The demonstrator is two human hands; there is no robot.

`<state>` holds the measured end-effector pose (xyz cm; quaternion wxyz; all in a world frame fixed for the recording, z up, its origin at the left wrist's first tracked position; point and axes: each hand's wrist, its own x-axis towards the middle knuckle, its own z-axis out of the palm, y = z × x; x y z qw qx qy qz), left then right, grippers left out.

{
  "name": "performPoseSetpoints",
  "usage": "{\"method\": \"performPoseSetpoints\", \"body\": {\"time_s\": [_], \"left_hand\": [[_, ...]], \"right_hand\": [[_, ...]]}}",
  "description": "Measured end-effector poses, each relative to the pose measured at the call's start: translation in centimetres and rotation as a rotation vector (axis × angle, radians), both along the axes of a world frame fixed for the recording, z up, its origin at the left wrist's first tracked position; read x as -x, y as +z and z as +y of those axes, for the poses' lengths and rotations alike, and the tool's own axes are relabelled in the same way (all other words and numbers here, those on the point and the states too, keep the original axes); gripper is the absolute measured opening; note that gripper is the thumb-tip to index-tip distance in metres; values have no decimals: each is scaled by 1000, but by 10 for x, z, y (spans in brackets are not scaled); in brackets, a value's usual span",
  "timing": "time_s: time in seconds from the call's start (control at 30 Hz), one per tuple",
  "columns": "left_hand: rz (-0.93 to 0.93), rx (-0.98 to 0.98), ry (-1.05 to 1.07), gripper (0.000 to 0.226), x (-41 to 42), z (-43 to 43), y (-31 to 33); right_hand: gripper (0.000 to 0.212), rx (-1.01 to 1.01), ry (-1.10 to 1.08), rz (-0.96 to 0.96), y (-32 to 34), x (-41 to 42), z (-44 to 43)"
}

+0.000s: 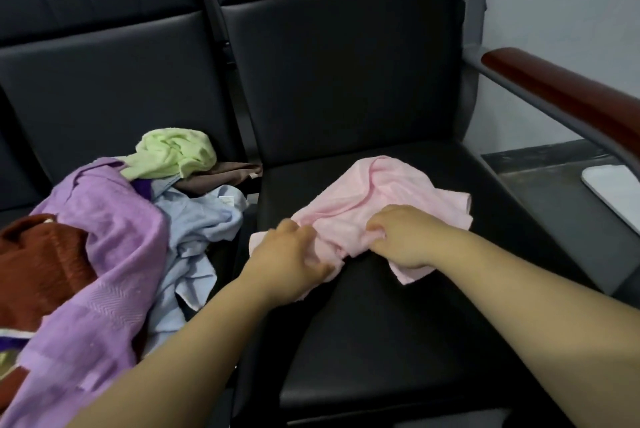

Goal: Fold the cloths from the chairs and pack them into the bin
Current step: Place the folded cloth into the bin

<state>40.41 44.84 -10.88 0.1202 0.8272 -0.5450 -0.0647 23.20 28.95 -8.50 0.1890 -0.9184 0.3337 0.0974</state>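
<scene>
From the head camera, a pink cloth lies rumpled on the right chair seat. Both hands are on its near edge. The left hand has its grip pinched shut on the near left corner of the pink cloth. The right hand has its grip bunched shut on the near right part of the same cloth. The two hands sit close side by side, with a fold of pink between them.

Most of the cloth lies past the hands, away from the person and toward the chair back. Its long side runs from left to right across the seat. So each hand is next to its own end, and I think the next move is to pull the hands apart to flatten the cloth, then fold it.

On the left chair there is a pile of cloths not yet folded: a purple one, a blue one, a green one on top at the back, and a rust red one at the left edge. The left hand is nearer to that pile.

I cannot see the bin here. At the right edge is an armrest.
</scene>
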Motion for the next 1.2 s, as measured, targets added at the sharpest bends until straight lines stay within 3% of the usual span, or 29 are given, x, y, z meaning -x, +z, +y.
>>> {"method": "performPoseSetpoints", "body": {"time_s": [0.03,0.1,0.2,0.23,0.3,0.37,0.47,0.57,0.63,0.73,0.8,0.87,1.0,1.1,1.2], "left_hand": [[-7,-19,-4,36,0,-1,-2],[154,118,63,19,-5,-2,3],[695,301,252,14,-12,-5,13],[915,350,295,14,-11,-4,15],[1285,397,339,9,-5,-2,20],[1423,405,344,10,-2,-1,25],[1448,424,338,13,-3,0,26],[1342,446,356,10,-5,1,23],[1249,492,365,26,-3,1,23],[980,478,226,53,0,7,29],[888,395,65,49,3,11,34],[916,344,-29,32,5,12,40],[1022,348,-51,40,9,13,49],[1206,404,-20,32,11,13,55],[1392,556,67,17,13,11,67]], "right_hand": [[25,38,-9,21,-2,-1,-5],[46,104,-89,14,-3,1,-11],[53,132,-190,-254,3,2,-5],[46,30,-216,-363,8,1,1],[21,-391,-256,-503,19,-3,18],[10,-760,-220,-467,21,-5,33],[12,-877,-234,-468,16,-5,40],[4,-906,-328,-561,14,-7,39],[2,-953,-344,-598,16,-7,38],[3,-1010,-342,-703,23,-6,39],[6,-986,-297,-763,30,-4,39],[10,-945,-247,-787,36,-3,40],[13,-889,-234,-854,42,-3,47],[11,-912,-238,-904,43,-5,52],[28,-857,-128,-752,40,-2,53]]}}
